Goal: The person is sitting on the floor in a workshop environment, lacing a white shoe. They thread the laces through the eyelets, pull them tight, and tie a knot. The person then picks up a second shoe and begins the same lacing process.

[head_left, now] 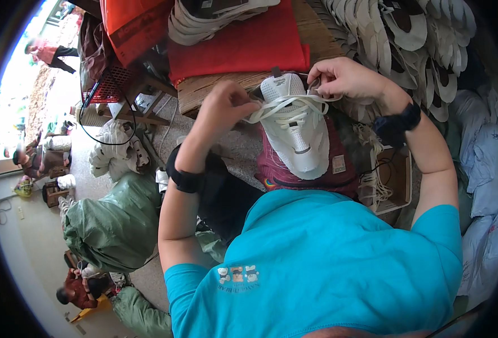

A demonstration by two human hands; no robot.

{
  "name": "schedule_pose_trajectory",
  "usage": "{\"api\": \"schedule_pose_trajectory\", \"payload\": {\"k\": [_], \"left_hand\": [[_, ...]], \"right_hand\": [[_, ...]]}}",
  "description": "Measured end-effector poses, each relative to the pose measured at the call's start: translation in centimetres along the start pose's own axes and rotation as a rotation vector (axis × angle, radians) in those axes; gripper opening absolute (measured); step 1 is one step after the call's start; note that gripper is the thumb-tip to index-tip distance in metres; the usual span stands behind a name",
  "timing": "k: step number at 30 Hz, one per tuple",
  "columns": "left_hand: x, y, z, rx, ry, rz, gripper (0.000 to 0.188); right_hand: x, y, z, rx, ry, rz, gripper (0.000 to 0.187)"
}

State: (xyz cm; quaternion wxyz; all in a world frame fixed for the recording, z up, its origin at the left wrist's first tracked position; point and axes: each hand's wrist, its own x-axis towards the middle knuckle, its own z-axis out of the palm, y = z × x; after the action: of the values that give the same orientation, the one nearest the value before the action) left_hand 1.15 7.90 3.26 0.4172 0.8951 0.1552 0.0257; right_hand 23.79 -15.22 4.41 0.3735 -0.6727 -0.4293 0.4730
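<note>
A white shoe upper [300, 138] lies on a maroon cloth [339, 160] over my lap, its toe toward me and its tongue pointing away. A pale shoelace [288, 103] runs through the eyelets and crosses over the top in loops. At the left of the upper, my left hand [228, 103] is closed in a pinch on the shoelace. On the far right side, my right hand [347, 80] also pinches the lace between thumb and fingers. The lace stretches between both hands.
A wooden table [215, 90] with a red cloth [243, 48] and stacked shoe parts [204, 25] stands ahead. Many more pieces [401, 45] hang at right, above a box of laces [395, 180]. Green sacks [114, 219] lie left; several other people work farther off.
</note>
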Motion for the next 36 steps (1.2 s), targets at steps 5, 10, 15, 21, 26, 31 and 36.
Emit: {"api": "schedule_pose_trajectory", "payload": {"k": [5, 10, 15, 21, 26, 31, 36], "left_hand": [[1.2, -1.1, 0.4, -0.112, -0.104, 0.112, 0.017], [2.1, 0.2, 0.1, -0.062, -0.18, 0.037, 0.021], [2.4, -0.1, 2.1, -0.131, -0.056, -0.125, 0.022], [2.8, 1.7, 3.3, -0.589, 0.131, -0.016, 0.024], [1.9, 0.4, 4.9, -0.668, 0.438, 0.021, 0.024], [1.5, -3.6, 6.5, -0.526, 0.242, -0.084, 0.032], [0.2, 0.2, 8.1, -0.705, 0.266, 0.009, 0.05]], "right_hand": [[1.0, -0.7, 0.1, -0.014, -0.023, 0.093, 0.013], [2.0, -1.2, 0.1, -0.401, 0.05, 0.008, 0.033], [2.7, -1.5, 0.4, -0.492, 0.019, 0.061, 0.037], [4.6, -2.0, 1.5, -0.177, 0.174, 0.036, 0.025], [4.1, -0.7, 2.7, 0.259, 0.467, -0.106, 0.024], [1.7, 2.4, 6.1, 0.44, 0.652, 0.167, 0.033], [0.2, 3.0, 4.8, 0.855, 0.229, 0.126, 0.04]]}}
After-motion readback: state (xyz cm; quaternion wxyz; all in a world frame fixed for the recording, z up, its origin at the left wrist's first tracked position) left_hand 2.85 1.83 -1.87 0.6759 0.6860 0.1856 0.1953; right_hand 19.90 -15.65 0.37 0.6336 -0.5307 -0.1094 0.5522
